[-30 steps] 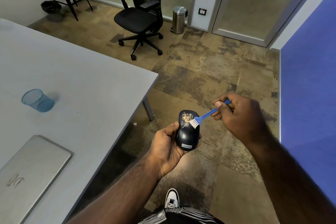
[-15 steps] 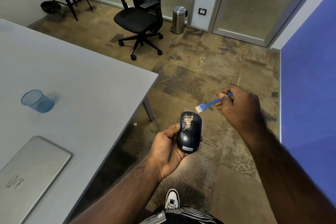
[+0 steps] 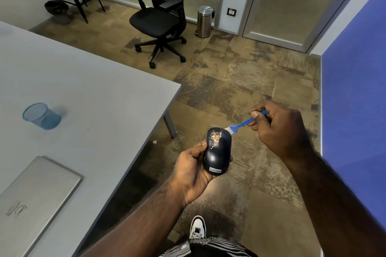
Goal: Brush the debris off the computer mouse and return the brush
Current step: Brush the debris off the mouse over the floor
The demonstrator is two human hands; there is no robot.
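**Small blue brush poised at the front edge of a dusty computer mouse**

A person stands beside a grey desk [image 3: 87, 81], seen from their own head looking down. The left hand [image 3: 192, 170] is wrapped around a dark computer mouse [image 3: 218, 149], thumb on its left side and fingers curled under its right, holding it face up over the carpet, just off the desk's corner. The right hand [image 3: 279, 129] is pinched shut on the handle of a small blue brush [image 3: 240, 124], to the right of the mouse. The white bristles touch or nearly touch the mouse's upper right front edge.

To do this step well, the bristles probably need to travel left across the front of the mouse, through the patch of crumbs, in short light flicks directed away from the body so the grit falls to the floor and not into the wheel slot. Tilting the mouse forward should help it slide off.

The mouse is glossy, rounded and navy-black, with a small white brand label at the end nearest the person. A tan, sandy scatter of debris [image 3: 215, 136] sits on the front left button beside the centre line. It looks loose and dry.

A blue mesh cup [image 3: 41, 116] stands on the desk well to the left of the mouse, likely where the brush belongs.
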